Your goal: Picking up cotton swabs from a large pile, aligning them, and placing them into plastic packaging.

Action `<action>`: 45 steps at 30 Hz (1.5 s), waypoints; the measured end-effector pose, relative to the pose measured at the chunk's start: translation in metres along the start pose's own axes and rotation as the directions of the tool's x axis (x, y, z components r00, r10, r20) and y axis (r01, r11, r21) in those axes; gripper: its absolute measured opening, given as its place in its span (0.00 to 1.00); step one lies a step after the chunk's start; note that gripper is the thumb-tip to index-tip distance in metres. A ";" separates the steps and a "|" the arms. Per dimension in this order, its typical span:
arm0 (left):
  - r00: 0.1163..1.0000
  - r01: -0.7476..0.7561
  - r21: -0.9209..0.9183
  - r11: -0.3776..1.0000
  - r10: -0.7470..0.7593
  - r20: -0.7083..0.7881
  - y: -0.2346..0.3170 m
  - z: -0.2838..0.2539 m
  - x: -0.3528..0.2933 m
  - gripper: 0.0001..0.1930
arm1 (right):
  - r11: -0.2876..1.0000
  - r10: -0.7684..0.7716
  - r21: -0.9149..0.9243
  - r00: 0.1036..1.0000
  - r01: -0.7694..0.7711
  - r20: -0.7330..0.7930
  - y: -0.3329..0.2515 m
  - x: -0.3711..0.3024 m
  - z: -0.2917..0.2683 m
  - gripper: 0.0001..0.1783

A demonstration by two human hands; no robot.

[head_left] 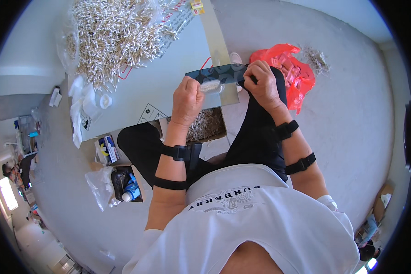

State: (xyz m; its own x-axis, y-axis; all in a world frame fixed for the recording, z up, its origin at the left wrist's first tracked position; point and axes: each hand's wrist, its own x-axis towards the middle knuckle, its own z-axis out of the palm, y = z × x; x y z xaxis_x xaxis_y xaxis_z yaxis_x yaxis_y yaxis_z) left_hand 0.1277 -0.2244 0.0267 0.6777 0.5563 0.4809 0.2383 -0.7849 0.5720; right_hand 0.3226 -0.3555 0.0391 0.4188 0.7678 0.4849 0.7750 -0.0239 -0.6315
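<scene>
So, landmark: dark flat sheet [217, 73], held across the person's knees, just past the low white table edge [123, 125].
Left hand: left hand [186, 101] comes up from the lower edge, wrist strapped, knuckles up; fingers clenched around a small bundle of white swabs [211, 86] at the near left part of the sheet.
Right hand: right hand [262, 84] bent inward over the right knee, fingers curled, pinching the sheet's right end.
Bundle vs fingers: sticks out of the left fist toward the right hand, lying on the sheet; clear gap between its tip and the right fingers.
Pile: big heap of loose swabs [114, 32] on the table, well left of and beyond the sheet.
Box: open carton of swabs [208, 124] directly below the sheet, between the knees.
Red bag: red plastic bag [294, 73] just right of the sheet's right end, touching the right knee.
Room: bare grey floor [352, 114] right of the red bag; left of the sheet is table.
</scene>
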 end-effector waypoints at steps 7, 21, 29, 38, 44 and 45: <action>0.999 -0.026 -0.048 0.999 0.027 0.027 0.008 0.006 0.006 0.05 | 0.806 0.257 0.493 0.944 -0.328 0.208 -0.017 -0.005 0.038 0.11; 0.996 0.022 -0.070 0.997 -0.015 0.087 0.014 -0.001 0.013 0.05 | 0.969 0.097 0.231 0.995 -0.089 -0.024 -0.029 -0.005 0.050 0.04; 0.986 -0.162 0.056 0.985 0.164 -0.020 0.028 -0.011 0.021 0.06 | 0.974 0.065 0.216 0.997 -0.072 0.036 -0.049 -0.002 0.040 0.05; 0.996 0.034 0.005 0.999 -0.034 -0.083 0.012 -0.052 0.000 0.07 | 0.937 0.089 0.341 0.996 -0.076 -0.022 -0.059 -0.001 0.004 0.05; 0.601 0.665 -0.744 -0.065 -0.546 0.584 0.046 -0.047 -0.008 0.17 | 0.914 -0.111 0.388 0.993 0.120 -0.043 -0.102 -0.011 -0.009 0.06; 0.669 0.533 -0.838 -0.116 -0.548 0.502 0.049 -0.042 -0.009 0.17 | 0.893 -0.138 0.438 0.989 0.104 0.047 -0.105 -0.016 -0.012 0.05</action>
State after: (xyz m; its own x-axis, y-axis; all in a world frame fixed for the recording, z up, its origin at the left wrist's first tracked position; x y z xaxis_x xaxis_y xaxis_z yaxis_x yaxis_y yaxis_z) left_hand 0.1042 -0.2572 0.0781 0.6717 0.6656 -0.3252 -0.2495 0.6166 0.7467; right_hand 0.2400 -0.3727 0.1050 0.2855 0.7929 0.5383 0.5285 0.3383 -0.7786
